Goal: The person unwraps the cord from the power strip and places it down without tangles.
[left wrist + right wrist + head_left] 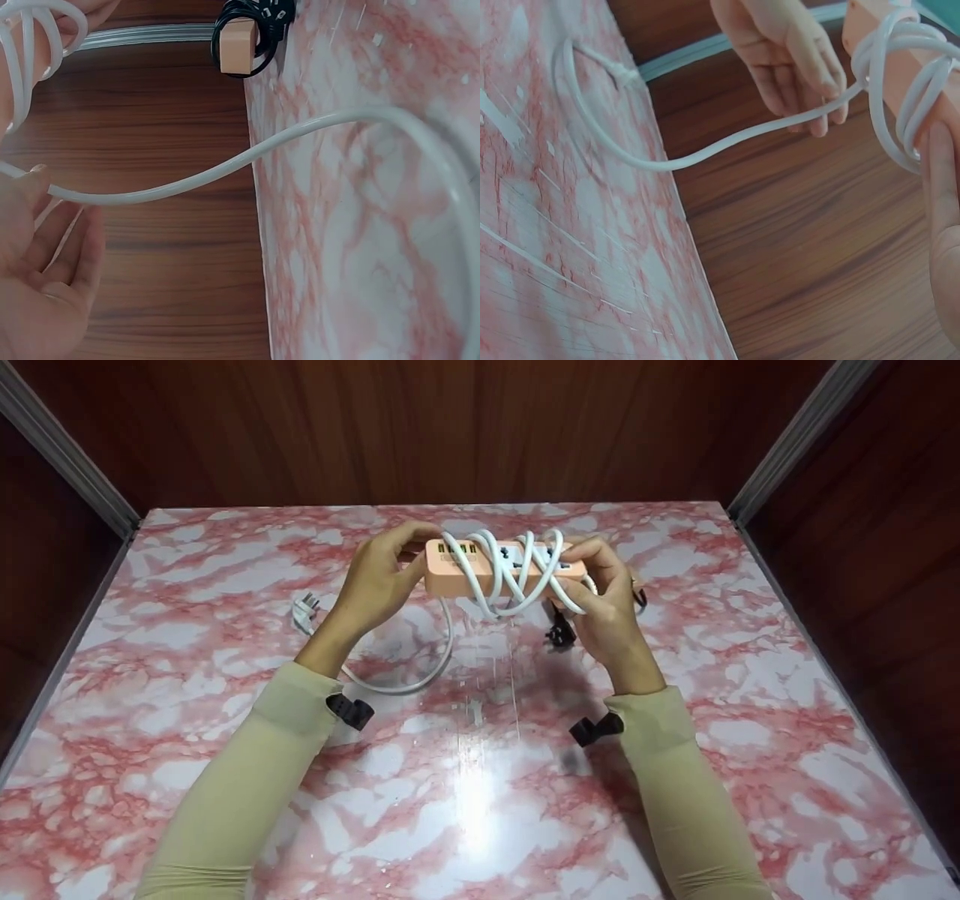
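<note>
A peach power strip [444, 583] with sockets and USB ports is held above the table, several turns of its white cord [491, 577] wrapped around it. My right hand [609, 611] grips the strip's right end, fingers on top and thumb in front. At the other end, my left hand [379, 577] pinches the cord between thumb and finger; in the left wrist view this hand [49, 277] has its other fingers loosely bent. From there the loose cord [217, 171] droops in a curve to the table. Its white plug [304, 613] lies beside my left wrist.
Behind my right hand lies a black plug [560, 631] with coiled black cable, partly hidden. A small peach block [238, 46] rests against that coil in the left wrist view. Brown wooden panels [420, 435] enclose the red-and-white marbled table [420, 795] at the back and sides.
</note>
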Demonstrator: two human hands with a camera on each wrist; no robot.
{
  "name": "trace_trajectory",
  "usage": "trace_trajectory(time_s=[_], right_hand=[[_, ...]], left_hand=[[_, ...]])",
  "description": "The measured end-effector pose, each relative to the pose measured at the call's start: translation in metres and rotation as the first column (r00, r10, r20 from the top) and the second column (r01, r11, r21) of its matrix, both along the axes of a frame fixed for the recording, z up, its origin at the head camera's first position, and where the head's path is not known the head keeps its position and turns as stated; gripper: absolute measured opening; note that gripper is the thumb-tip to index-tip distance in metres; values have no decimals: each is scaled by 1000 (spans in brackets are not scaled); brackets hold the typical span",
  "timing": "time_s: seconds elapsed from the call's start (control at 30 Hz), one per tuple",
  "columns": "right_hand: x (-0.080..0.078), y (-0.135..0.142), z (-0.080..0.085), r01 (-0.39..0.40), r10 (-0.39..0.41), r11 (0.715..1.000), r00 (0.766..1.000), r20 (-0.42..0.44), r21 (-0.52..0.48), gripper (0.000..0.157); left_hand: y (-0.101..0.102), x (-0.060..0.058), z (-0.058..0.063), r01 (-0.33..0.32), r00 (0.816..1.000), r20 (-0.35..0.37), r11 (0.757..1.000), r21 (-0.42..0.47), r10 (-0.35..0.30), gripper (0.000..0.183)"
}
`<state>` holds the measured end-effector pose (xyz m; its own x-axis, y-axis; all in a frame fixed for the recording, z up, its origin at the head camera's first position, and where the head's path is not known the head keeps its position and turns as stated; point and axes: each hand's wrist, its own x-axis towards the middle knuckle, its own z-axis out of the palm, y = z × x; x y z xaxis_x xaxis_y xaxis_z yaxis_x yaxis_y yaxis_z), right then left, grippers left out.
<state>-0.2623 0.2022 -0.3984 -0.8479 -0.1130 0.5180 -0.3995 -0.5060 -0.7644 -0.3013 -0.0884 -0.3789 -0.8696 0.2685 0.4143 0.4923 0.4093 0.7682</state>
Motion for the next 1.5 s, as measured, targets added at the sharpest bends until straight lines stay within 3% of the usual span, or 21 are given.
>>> trace_trajectory(time_s=[0.13, 0.33, 0.8, 1.13, 1.5], right_hand=[[0, 0, 0, -16, 16, 1000, 1000, 1, -9, 22], [0, 2, 2, -43, 43, 999, 999, 2, -9, 23], [-2, 4, 0, -32, 32, 999, 999, -8, 22, 25], [-1, 4, 1, 7, -8, 998, 1000, 2, 55, 22], [0, 5, 1, 25, -26, 997, 1000, 1, 67, 24]], left_hand=[[-1, -3, 6, 10, 1000, -8, 1000, -6, -10, 21], [-4, -5, 13, -11, 993, -115, 999, -45, 6, 22], [-11, 1, 37, -60, 971, -238, 991, -117, 30, 18], [-11, 9, 52, -46, 902, -432, 995, -93, 2, 22], [-12, 25, 63, -88, 823, -568, 989, -120, 5, 23]])
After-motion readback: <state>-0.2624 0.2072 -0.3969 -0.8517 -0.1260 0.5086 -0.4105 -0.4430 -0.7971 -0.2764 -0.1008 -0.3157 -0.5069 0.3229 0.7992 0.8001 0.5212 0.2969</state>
